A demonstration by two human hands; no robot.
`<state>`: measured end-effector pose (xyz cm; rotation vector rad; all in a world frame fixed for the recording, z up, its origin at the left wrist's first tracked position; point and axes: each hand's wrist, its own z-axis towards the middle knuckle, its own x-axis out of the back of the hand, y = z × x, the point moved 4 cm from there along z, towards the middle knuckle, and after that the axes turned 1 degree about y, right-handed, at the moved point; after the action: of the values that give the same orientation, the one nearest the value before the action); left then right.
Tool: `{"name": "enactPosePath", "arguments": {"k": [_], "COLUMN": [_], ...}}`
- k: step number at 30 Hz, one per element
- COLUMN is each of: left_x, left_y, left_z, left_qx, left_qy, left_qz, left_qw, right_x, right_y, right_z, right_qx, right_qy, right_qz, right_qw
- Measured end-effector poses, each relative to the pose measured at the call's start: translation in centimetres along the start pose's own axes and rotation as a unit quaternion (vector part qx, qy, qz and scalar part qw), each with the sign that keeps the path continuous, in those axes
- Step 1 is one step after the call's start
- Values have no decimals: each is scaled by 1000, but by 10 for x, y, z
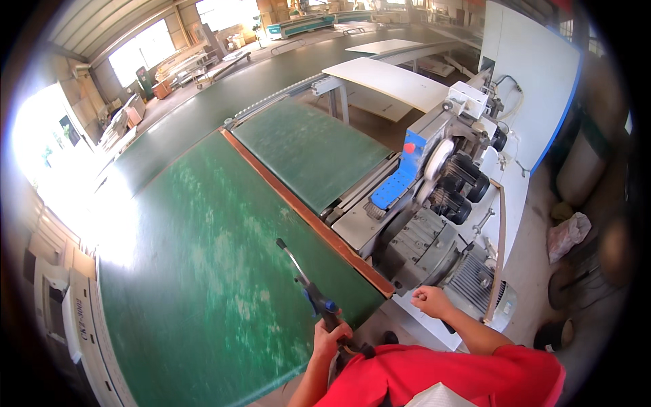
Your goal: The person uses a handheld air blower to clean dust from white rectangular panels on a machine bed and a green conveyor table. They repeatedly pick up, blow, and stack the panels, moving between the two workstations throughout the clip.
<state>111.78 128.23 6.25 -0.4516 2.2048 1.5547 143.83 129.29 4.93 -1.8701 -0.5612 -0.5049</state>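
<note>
Left hand (329, 336) clasps a black, blue-accented blow gun (317, 297), its slim metal nozzle (292, 258) black-tipped, above the near edge of a worn green belt (203, 271); right hand (432, 301) loosely curled, apart

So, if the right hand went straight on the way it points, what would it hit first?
Probably the brown strip, at its near end; depth is unclear, so the right hand might pass above it.

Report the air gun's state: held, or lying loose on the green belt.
Held: the left hand is closed around the air gun, whose nozzle points out over the green belt.
</note>
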Motion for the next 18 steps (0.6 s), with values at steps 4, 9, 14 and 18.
{"name": "enactPosePath", "arguments": {"k": [4, 9, 14, 18], "left_x": [20, 61, 71, 72], "left_y": [25, 36, 48, 53], "left_z": [-5, -5, -10, -15], "left_qx": [-36, -8, -13, -9], "left_qy": [2, -36, -41, -46], "left_qz": [-22, 69, 67, 40], "left_qw": [999, 997, 997, 998], "right_x": [-27, -58, -74, -87], "right_y": [-37, -60, -90, -91], "right_z": [0, 1, -2, 7], "right_qx": [12, 44, 43, 77], "right_qy": [-31, -56, -99, -112], "right_qz": [-24, -79, -89, -94], "right_qw": [999, 994, 990, 986]}}
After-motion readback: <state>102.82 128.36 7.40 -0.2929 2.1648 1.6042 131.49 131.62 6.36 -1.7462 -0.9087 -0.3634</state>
